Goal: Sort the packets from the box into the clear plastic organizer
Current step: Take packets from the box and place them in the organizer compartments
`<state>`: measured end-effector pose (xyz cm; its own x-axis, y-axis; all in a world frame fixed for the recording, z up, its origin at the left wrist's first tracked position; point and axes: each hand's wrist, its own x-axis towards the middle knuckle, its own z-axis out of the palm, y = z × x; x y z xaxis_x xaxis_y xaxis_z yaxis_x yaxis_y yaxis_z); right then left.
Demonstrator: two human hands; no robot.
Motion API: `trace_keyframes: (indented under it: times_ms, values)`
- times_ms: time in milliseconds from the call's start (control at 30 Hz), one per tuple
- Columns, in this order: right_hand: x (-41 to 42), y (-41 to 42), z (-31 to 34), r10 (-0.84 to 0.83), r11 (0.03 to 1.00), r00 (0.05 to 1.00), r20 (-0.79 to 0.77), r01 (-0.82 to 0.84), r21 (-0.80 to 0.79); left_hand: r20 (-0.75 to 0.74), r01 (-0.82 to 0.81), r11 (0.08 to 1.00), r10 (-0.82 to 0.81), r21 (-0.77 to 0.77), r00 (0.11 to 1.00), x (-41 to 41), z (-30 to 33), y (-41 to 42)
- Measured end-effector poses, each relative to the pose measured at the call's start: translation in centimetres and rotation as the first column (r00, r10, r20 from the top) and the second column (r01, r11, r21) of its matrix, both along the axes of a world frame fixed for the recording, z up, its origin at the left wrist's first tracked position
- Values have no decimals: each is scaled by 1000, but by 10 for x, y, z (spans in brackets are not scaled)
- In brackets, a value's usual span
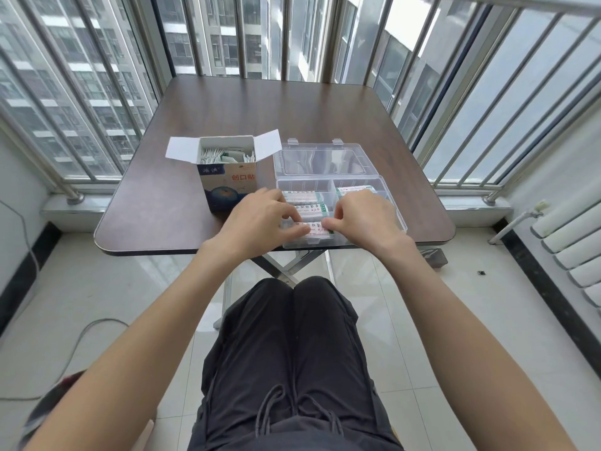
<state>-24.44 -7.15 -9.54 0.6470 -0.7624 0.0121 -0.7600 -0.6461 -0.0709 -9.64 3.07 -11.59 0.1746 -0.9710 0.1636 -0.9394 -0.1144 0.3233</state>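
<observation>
An open white and blue box (pixel 227 177) with red lettering stands on the brown table, full of white packets (pixel 224 155). To its right lies the clear plastic organizer (pixel 357 185), lid (pixel 320 159) folded back. Packets with green ends lie in its left compartments (pixel 300 196) and in the far right one (pixel 354 190). My left hand (pixel 260 219) and my right hand (pixel 364 222) meet over the near left compartment, fingertips pinching a stack of packets (pixel 313 230) there. The hands hide much of the near compartments.
The brown table (pixel 266 105) has rounded corners and a near edge just behind my hands. Window bars enclose it on three sides. A white radiator (pixel 572 242) stands at the right. A cable (pixel 78 340) trails over the tiled floor at the left.
</observation>
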Motion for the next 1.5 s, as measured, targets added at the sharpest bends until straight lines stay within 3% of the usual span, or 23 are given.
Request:
trace_keyframes:
  times_ms: [233, 467, 700, 1067, 1267, 1500]
  values:
    - [-2, 3, 3, 50, 999, 993, 105, -47, -24, 144, 79, 994, -67, -77, 987, 3, 0, 12]
    - [3, 8, 8, 132, 991, 991, -31, -131, 35, 214, 132, 989, -115, -63, 970, 4, -2, 12]
    - [3, 11, 2, 114, 988, 993, 7, -114, 105, 316, 181, 982, -154, -57, 936, 2, 0, 16]
    - [3, -4, -2, 75, 996, 996, 49, -77, 51, 300, 157, 988, -152, 8, 942, -1, -3, -9]
    - [1, -3, 0, 43, 997, 998, 40, -41, -63, 325, 167, 984, -140, -56, 935, 1, -3, -11]
    - [-7, -5, -5, 12, 998, 985, 173, -1, -62, 315, 180, 970, -121, -163, 941, 7, -4, -3]
